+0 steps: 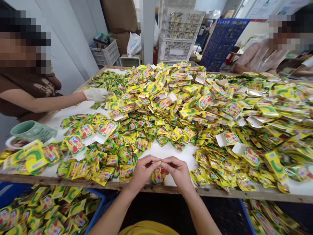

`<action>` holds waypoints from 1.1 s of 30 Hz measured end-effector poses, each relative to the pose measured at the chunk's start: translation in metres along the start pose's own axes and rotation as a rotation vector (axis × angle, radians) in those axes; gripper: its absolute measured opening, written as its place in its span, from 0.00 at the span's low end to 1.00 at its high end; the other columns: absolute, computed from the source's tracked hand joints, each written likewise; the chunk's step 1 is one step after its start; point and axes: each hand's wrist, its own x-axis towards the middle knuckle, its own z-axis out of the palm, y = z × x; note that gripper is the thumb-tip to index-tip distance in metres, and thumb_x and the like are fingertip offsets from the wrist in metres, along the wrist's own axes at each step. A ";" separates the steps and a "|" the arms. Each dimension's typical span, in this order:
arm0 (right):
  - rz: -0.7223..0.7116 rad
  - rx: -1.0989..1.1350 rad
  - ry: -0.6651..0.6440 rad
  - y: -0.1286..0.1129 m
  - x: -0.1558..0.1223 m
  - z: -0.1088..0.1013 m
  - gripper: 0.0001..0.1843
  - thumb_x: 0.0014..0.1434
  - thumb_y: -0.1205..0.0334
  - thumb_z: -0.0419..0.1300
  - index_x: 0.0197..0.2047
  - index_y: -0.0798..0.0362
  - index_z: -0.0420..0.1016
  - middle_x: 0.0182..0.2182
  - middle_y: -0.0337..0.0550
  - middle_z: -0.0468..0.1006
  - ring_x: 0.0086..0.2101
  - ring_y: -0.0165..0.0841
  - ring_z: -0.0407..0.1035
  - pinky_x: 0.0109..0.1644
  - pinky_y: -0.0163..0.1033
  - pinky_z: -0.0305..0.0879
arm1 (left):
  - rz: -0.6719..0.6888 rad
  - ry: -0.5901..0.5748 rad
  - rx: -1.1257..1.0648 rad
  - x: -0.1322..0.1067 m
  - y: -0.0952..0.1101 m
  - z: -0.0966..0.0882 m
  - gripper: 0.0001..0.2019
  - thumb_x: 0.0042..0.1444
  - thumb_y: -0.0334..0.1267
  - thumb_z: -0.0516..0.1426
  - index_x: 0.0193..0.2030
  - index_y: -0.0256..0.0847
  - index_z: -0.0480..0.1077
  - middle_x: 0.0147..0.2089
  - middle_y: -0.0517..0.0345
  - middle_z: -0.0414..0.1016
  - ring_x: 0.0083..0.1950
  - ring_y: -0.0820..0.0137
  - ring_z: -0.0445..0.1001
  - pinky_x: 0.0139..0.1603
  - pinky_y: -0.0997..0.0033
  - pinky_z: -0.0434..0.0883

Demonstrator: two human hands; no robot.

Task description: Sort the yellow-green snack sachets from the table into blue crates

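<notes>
At the front edge of the table, my left hand (146,168) and my right hand (176,169) meet, thumbs and fingertips pinched together at the top of a small yellow printed box (158,176). The fingers hide the top of this box, so the state of its flaps cannot be made out. Beside my left hand lie several shiny yellow-and-green sachets (126,172). Another heap of sachets (210,166) spreads just right of my right hand. Beyond both hands rises a large pile of yellow boxes (156,88), several with white flaps sticking open.
A green mug (33,130) stands on the left beside boxes. Below the table edge are blue crates (99,199) filled with boxes. A co-worker's gloved hand (96,94) touches the pile at left; another person sits at back right. White crates (177,49) are stacked behind.
</notes>
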 end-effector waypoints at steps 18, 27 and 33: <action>-0.256 -0.272 -0.084 0.005 -0.012 -0.012 0.06 0.54 0.61 0.64 0.37 0.49 0.78 0.34 0.41 0.73 0.30 0.31 0.66 0.33 0.36 0.66 | 0.018 -0.091 0.017 -0.010 0.000 -0.008 0.11 0.52 0.37 0.63 0.43 0.44 0.79 0.44 0.51 0.80 0.47 0.63 0.77 0.51 0.67 0.71; -0.462 -0.508 -0.042 0.001 -0.016 -0.014 0.09 0.62 0.63 0.55 0.39 0.45 0.78 0.39 0.46 0.75 0.42 0.40 0.70 0.43 0.45 0.69 | -0.074 -0.168 0.071 -0.015 -0.001 0.003 0.12 0.56 0.40 0.60 0.46 0.43 0.75 0.44 0.55 0.78 0.45 0.66 0.75 0.48 0.73 0.69; -0.629 -1.081 0.222 -0.039 0.089 -0.051 0.21 0.60 0.64 0.54 0.56 0.51 0.70 0.53 0.53 0.68 0.54 0.47 0.58 0.57 0.55 0.58 | -0.372 0.009 -0.227 -0.022 0.017 -0.033 0.18 0.53 0.47 0.60 0.50 0.47 0.70 0.37 0.59 0.75 0.33 0.69 0.73 0.35 0.73 0.70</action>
